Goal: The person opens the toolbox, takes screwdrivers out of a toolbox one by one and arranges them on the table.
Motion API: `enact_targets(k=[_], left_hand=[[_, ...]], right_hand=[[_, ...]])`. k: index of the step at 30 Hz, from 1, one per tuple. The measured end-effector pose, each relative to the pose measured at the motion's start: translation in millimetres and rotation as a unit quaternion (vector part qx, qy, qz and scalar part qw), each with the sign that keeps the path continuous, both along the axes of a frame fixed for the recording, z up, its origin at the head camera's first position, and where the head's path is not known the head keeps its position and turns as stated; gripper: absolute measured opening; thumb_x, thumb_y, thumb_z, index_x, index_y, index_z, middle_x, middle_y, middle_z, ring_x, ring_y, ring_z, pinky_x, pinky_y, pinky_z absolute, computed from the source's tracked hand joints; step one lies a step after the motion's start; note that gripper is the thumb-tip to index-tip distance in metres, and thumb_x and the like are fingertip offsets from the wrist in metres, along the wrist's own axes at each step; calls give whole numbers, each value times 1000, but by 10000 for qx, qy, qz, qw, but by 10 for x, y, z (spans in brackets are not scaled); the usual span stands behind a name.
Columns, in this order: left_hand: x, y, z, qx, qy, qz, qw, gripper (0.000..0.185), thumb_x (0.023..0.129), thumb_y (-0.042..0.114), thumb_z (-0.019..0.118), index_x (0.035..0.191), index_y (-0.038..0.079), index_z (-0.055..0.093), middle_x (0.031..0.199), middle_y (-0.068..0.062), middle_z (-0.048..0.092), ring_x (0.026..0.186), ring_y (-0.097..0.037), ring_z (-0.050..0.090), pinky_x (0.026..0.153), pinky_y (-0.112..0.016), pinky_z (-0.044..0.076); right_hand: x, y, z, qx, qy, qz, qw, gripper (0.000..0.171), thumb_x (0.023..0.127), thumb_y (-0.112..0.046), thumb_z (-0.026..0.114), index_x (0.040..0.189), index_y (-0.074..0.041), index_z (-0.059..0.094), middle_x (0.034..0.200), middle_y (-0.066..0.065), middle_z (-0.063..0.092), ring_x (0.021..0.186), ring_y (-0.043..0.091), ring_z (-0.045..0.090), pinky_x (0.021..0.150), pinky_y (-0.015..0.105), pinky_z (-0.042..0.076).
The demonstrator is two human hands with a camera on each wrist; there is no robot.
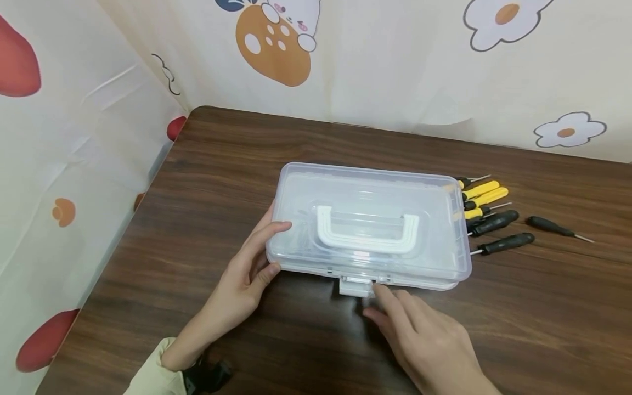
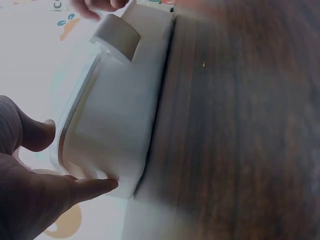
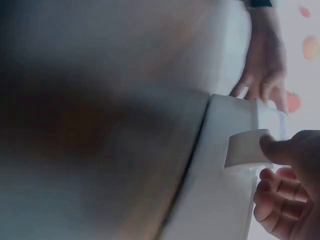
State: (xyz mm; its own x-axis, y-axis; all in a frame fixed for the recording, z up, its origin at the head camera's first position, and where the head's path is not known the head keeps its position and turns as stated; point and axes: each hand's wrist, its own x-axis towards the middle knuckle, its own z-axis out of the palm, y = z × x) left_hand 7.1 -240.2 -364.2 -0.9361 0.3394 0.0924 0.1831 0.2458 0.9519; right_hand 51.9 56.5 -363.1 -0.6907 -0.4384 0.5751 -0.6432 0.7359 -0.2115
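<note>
A translucent plastic storage box (image 1: 296,189) with a white handle (image 1: 365,244) on its lid lies on the table. My left hand (image 1: 249,269) grips its left front corner. One finger lies over the lid edge, the thumb (image 2: 97,187) rests against the front wall, and the other fingers are partly hidden behind the box. At the middle of the front, a white latch (image 1: 353,286) sticks outward from the box. My right hand (image 1: 427,334) holds the latch's right end with its fingertips. In the right wrist view, a digit lies on the latch (image 3: 245,150), with other fingers curled beside it.
Several yellow-and-black screwdrivers (image 1: 486,196) and black-handled screwdrivers (image 1: 506,243) lie against the box's right side, some tips hidden behind it. A separate black screwdriver (image 1: 548,225) lies further right. A patterned curtain (image 1: 385,71) borders the wooden table (image 1: 222,164).
</note>
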Motion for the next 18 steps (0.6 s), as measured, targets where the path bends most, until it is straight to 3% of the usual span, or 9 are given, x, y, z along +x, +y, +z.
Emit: enact_targets(k=[4,8,12,18], left_hand=[[-1,7,-1,11,-44,-28,10000,76,94,-25,51,157,18,42,177,10,7,163,-18,14,120,-14,33],[-10,10,-15,44,-58,-106,9999,77,95,-24,50,158,18,41,177,10,7,163,-17,15,120,-14,34],[-13,7,-16,70,-56,-92,9999,77,95,-25,50,158,18,42,177,10,7,163,-17,14,120,-14,33],[-10,-10,-7,21,-38,-27,10000,77,94,-25,51,158,18,42,177,10,7,163,-17,14,120,-14,33]], right_hand=[[-112,-25,104,389,508,494,9967,40,115,-24,39,108,0,71,85,5,66,63,16,61,46,31,49],[-206,-57,160,125,763,621,9951,37,113,-20,43,100,2,70,78,4,62,56,16,55,43,28,44],[-227,-72,177,-112,630,606,9961,38,113,-22,44,98,2,69,76,2,58,53,13,49,41,25,39],[-187,-57,216,-76,-86,407,9991,41,114,-30,42,99,-4,70,82,-1,63,61,11,59,45,28,47]])
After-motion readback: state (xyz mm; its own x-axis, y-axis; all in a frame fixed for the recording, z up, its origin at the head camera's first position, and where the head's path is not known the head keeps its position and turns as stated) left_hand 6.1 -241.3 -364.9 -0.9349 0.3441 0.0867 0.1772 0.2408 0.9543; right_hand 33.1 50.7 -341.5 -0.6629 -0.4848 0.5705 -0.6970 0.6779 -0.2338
